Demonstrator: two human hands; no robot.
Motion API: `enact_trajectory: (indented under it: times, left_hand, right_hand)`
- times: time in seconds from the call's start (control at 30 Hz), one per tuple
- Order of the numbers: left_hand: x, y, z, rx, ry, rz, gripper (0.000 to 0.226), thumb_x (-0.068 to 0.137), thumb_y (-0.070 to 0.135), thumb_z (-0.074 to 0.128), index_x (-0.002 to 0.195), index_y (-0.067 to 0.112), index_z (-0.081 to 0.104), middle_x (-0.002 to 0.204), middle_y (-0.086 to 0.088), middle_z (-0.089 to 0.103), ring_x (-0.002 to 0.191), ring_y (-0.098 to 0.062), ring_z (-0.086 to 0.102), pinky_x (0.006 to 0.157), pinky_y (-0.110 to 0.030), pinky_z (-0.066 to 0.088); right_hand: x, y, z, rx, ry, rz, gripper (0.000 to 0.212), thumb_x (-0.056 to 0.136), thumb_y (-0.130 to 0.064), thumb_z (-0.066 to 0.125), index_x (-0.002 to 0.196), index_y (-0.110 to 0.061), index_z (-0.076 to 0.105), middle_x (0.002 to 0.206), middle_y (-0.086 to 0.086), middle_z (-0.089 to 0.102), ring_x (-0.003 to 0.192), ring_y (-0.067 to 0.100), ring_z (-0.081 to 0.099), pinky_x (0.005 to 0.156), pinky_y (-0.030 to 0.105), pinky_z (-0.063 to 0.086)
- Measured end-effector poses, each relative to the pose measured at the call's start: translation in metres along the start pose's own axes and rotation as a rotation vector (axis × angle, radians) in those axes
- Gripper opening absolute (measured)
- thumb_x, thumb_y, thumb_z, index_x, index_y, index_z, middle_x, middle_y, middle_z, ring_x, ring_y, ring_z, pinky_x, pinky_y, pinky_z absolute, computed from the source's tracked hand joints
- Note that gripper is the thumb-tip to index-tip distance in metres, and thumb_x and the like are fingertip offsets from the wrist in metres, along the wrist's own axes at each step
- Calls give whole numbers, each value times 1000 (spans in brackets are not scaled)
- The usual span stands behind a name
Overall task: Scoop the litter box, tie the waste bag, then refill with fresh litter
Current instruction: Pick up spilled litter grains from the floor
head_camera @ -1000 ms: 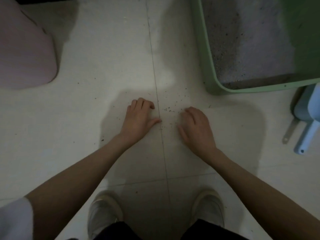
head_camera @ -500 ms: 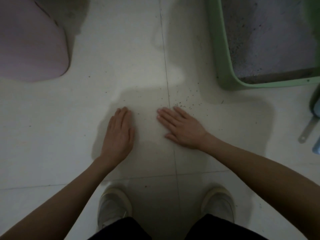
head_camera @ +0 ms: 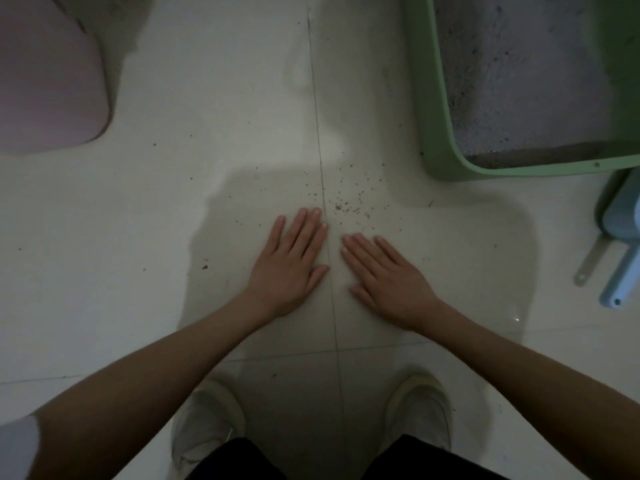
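Dim frame, detail poor. Litter box (head_camera: 426,109) sat top right, cut off by the top and right edges; only its near left corner showed, grey litter (head_camera: 519,84) inside, far part in shadow. Scoop (head_camera: 623,244) at right edge was half cropped, handle pointing down toward the viewer; a thin metal piece beside it was too unclear to name. Pink object (head_camera: 45,81) top left was cropped, could not tell what it was. Waste bag was not in frame. Left hand (head_camera: 291,261) and right hand (head_camera: 388,275) both lay palm down, flat on the floor (head_camera: 173,202), fingers straight and together, holding nothing, either side of a tile seam, fingertips angled toward each other. Spilled grains (head_camera: 346,202) were scattered just beyond the fingertips, between hands and box. Shoes (head_camera: 207,424) at bottom were partly hidden by dark trousers.
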State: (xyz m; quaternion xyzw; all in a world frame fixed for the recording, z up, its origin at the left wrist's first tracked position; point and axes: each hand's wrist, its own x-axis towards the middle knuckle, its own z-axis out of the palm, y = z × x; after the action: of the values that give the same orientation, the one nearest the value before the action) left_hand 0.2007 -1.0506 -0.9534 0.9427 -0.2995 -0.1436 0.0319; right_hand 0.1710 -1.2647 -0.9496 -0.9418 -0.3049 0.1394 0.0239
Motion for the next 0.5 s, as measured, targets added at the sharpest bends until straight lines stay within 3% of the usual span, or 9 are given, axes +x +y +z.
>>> enact_trajectory:
  times: [0.1,0.2,0.27,0.37,0.5]
  left_hand:
    - [30,-8,-13,-9,1,36,63,95,41,21,144,1,25,152,-18,24,142,-31,22,115,-42,12]
    - [45,-22,-28,-33,67,14,62,96,38,15,146,2,17,155,-16,15,144,-28,10,117,-40,4]
    - [39,-36,-34,-90,142,-116,61,96,35,16,148,4,10,156,-15,9,144,-27,3,117,-41,1]
    - [16,-57,-35,-228,243,-433,60,96,29,22,148,3,5,156,-19,5,144,-32,0,116,-41,-2]
    - [2,-67,-27,-321,172,-689,61,97,28,25,145,-5,8,154,-26,2,144,-37,-2,118,-46,-1]
  right_hand:
    - [24,18,-9,-27,8,21,61,98,-41,20,141,-1,36,148,14,36,138,27,34,115,37,11]
    - [27,26,-21,-11,42,108,63,99,-41,15,141,1,34,149,17,35,139,28,33,115,38,14]
    - [20,26,-24,52,75,255,65,99,-41,11,142,5,29,149,20,31,140,30,29,116,36,11]
    - [6,22,-17,130,76,445,69,97,-43,21,142,9,25,150,26,25,141,34,23,116,32,3]
    - [11,7,-10,108,13,438,71,93,-42,26,142,9,25,150,27,22,141,34,19,115,32,-3]
